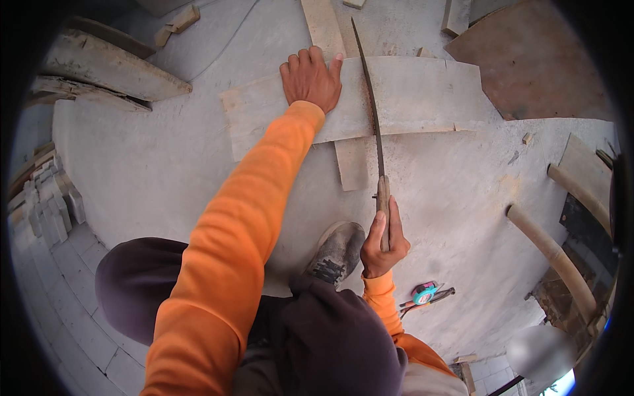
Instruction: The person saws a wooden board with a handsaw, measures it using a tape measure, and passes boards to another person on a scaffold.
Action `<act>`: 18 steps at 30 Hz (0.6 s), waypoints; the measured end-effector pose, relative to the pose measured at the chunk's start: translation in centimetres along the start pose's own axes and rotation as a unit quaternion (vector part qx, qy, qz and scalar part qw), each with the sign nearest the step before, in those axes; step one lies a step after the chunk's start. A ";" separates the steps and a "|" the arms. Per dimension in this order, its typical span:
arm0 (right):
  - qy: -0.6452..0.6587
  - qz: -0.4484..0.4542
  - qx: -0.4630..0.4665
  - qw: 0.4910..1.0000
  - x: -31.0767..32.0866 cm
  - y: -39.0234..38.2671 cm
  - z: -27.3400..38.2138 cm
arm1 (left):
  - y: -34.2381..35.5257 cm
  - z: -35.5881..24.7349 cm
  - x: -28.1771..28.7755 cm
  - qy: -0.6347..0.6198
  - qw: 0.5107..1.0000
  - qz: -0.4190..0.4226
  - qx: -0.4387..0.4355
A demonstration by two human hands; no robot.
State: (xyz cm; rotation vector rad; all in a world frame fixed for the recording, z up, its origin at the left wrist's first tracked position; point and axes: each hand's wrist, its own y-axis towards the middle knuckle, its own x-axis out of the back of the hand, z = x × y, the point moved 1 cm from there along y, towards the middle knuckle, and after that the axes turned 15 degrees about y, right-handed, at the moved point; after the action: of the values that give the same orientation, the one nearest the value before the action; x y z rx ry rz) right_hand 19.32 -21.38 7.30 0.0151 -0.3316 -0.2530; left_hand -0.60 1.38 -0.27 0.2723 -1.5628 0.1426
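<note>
A wide pale wooden board (422, 92) lies crosswise in front of me, on top of a narrower plank (352, 165) that runs beneath it. My left hand (310, 80) presses on the board left of the saw, its fingers bent over the far edge and the thumb out to the side. In my right hand (384, 247) is the wooden handle of a handsaw (374, 109), index finger stretched along it. The long dark blade points away from me and crosses the board from near edge to far edge.
A tape measure (424, 293) and pliers-like tool (442, 295) lie by my right forearm. A shoe (335, 252) stands below the plank. Right are bent poles (555, 254) and a brown sheet (535, 63); left are rough timbers (112, 66) and stacked pale blocks (49, 204).
</note>
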 end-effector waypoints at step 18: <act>0.011 0.002 -0.013 1.000 0.2 0.3 -1.4 | 0.8 -1.4 -0.6 -0.014 0.995 -0.056 0.075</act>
State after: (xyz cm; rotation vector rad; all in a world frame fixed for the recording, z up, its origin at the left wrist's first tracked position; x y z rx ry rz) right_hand 20.02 -21.13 6.03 -0.0075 -0.3066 -0.2528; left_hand 0.48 2.59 -0.81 0.4812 -1.5626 0.1698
